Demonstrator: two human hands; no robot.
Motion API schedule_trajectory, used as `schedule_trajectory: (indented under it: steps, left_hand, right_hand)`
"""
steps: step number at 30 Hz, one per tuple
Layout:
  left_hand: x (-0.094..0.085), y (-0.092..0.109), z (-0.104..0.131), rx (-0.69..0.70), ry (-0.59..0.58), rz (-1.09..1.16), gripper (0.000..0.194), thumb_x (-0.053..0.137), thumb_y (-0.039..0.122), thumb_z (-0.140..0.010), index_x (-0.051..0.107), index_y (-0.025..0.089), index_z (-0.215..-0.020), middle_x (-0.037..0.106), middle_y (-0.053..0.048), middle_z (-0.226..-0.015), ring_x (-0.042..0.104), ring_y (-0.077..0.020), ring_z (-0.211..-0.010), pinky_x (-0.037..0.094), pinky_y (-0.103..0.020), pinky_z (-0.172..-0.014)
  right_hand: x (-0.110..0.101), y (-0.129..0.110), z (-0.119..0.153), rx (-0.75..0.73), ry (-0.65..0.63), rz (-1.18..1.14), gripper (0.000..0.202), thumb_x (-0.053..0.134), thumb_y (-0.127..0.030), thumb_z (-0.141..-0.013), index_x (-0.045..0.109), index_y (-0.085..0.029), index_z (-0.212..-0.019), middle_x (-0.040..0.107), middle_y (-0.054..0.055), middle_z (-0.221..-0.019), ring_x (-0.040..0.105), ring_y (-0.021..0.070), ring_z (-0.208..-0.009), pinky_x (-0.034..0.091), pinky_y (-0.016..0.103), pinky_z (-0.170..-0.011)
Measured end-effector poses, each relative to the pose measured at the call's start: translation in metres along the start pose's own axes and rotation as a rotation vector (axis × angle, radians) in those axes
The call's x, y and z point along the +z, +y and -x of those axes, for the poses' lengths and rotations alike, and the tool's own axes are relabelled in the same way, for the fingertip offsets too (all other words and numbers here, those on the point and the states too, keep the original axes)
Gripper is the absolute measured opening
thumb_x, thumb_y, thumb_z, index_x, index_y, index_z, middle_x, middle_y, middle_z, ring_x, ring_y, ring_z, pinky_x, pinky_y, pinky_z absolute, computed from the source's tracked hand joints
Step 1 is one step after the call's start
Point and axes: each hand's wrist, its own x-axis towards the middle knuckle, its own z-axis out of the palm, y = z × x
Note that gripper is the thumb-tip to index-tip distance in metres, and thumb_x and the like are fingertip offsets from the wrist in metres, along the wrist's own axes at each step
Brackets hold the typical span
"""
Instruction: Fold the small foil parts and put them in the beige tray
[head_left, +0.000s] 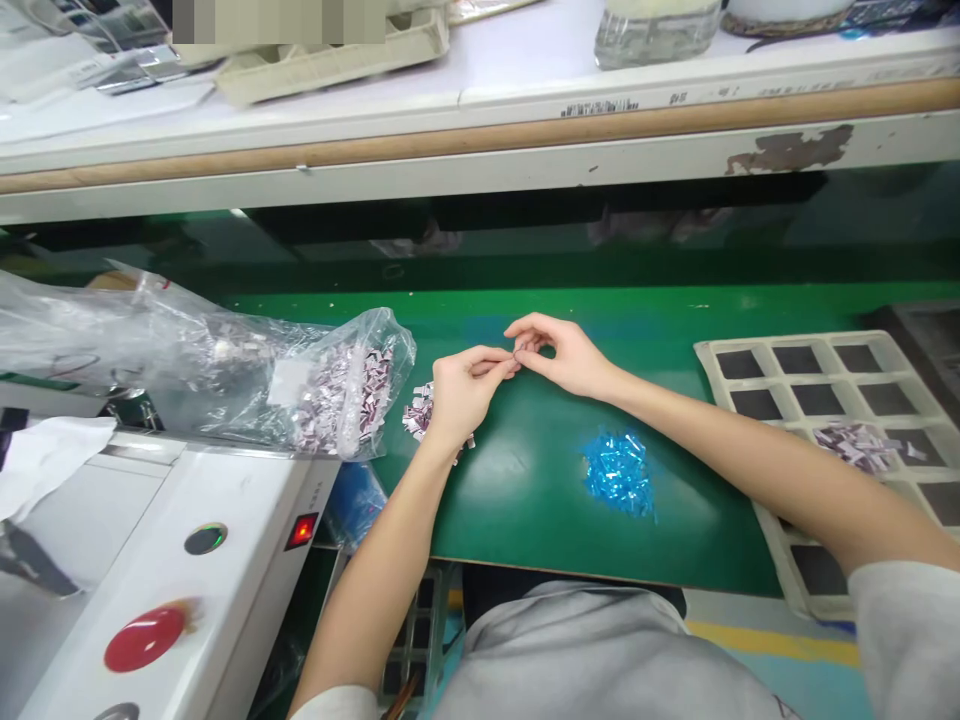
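Note:
My left hand and my right hand meet at the fingertips above the green mat. Both are closed in a pinch; whatever small thing lies between the tips is too small to name. Partly hidden behind my left hand and wrist is a pile of small silvery and dark-purple pieces. Nearer my body, below my right hand, lies a heap of shiny blue film strips. A pale compartment tray sits under my right forearm, with similar silvery-purple pieces in one of its compartments.
Clear plastic bags of small pieces lie at the left. In front of them stands a white machine with a red button and a lit red switch. A white shelf crosses the back, carrying a glass jar.

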Motion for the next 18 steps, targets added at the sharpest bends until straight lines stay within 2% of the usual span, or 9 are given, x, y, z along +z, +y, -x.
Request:
schedule_trajectory:
  steps: [2,4,6,8,10,12,15,18]
  left_hand:
    - [-0.004,0.003,0.0,0.065,0.01,-0.102,0.017,0.084,0.035,-0.092,0.083,0.019,-0.098,0.085,-0.006,-0.094,0.084,-0.0246,-0.086,0.071,-0.038,-0.087]
    - [-0.012,0.011,0.007,0.196,0.027,-0.285,0.022,0.081,0.037,-0.096,0.082,0.02,-0.108,0.085,-0.008,-0.108,0.084,-0.0258,-0.097,0.07,-0.041,-0.094]
    - [-0.022,0.022,0.023,0.342,0.009,-0.531,0.032,0.078,0.04,-0.099,0.078,0.02,-0.125,0.081,-0.012,-0.131,0.077,-0.0301,-0.124,0.062,-0.048,-0.112]
    - [-0.031,0.032,0.048,0.42,-0.045,-0.791,0.051,0.076,0.048,-0.101,0.069,0.02,-0.143,0.067,-0.017,-0.156,0.056,-0.0361,-0.154,0.045,-0.058,-0.13]
    - [-0.037,0.034,0.073,0.38,-0.097,-0.999,0.077,0.077,0.059,-0.098,0.055,0.02,-0.161,0.045,-0.021,-0.175,0.033,-0.0418,-0.168,0.03,-0.065,-0.135]
    - [-0.04,0.027,0.091,0.285,-0.138,-1.112,0.093,0.074,0.065,-0.097,0.041,0.02,-0.171,0.028,-0.023,-0.182,0.017,-0.0465,-0.171,0.024,-0.071,-0.135]
    - [-0.043,0.012,0.098,0.141,-0.104,-1.146,0.099,0.067,0.069,-0.099,0.029,0.022,-0.176,0.019,-0.023,-0.185,0.01,-0.0498,-0.172,0.02,-0.076,-0.133]
    - [-0.044,0.001,0.089,0.052,-0.027,-1.136,0.097,0.065,0.07,-0.099,0.029,0.023,-0.176,0.02,-0.024,-0.185,0.012,-0.0509,-0.171,0.02,-0.078,-0.131]
  right_hand:
    - [-0.003,0.001,-0.002,-0.016,0.005,0.014,0.021,0.071,-0.026,-0.088,0.069,-0.023,-0.109,0.076,0.002,-0.094,0.071,0.0195,-0.085,0.058,0.036,-0.082]
    - [-0.005,0.003,-0.003,-0.006,-0.028,0.03,0.021,0.072,-0.024,-0.084,0.067,-0.023,-0.104,0.075,0.001,-0.088,0.068,0.0187,-0.079,0.054,0.034,-0.078]
    - [-0.007,0.005,-0.004,0.033,-0.119,0.044,0.022,0.072,-0.022,-0.08,0.064,-0.023,-0.1,0.075,0.0,-0.081,0.065,0.0177,-0.073,0.049,0.033,-0.074]
    - [-0.008,0.007,-0.003,0.067,-0.214,0.071,0.022,0.072,-0.02,-0.077,0.062,-0.023,-0.097,0.077,-0.001,-0.079,0.065,0.0174,-0.073,0.046,0.032,-0.073]
    - [-0.009,0.007,-0.002,0.074,-0.263,0.106,0.022,0.072,-0.02,-0.076,0.061,-0.023,-0.095,0.078,0.0,-0.082,0.066,0.0176,-0.076,0.045,0.032,-0.076]
    - [-0.009,0.007,-0.001,0.064,-0.284,0.149,0.021,0.072,-0.02,-0.076,0.061,-0.023,-0.095,0.078,0.0,-0.083,0.066,0.0181,-0.077,0.046,0.032,-0.077]
    - [-0.009,0.009,-0.001,0.01,-0.26,0.248,0.023,0.073,-0.021,-0.076,0.064,-0.023,-0.097,0.075,0.002,-0.089,0.064,0.0204,-0.081,0.047,0.034,-0.078]
    - [-0.009,0.013,0.001,-0.063,-0.222,0.323,0.023,0.073,-0.022,-0.077,0.067,-0.023,-0.1,0.073,0.006,-0.1,0.063,0.0236,-0.088,0.05,0.037,-0.081]
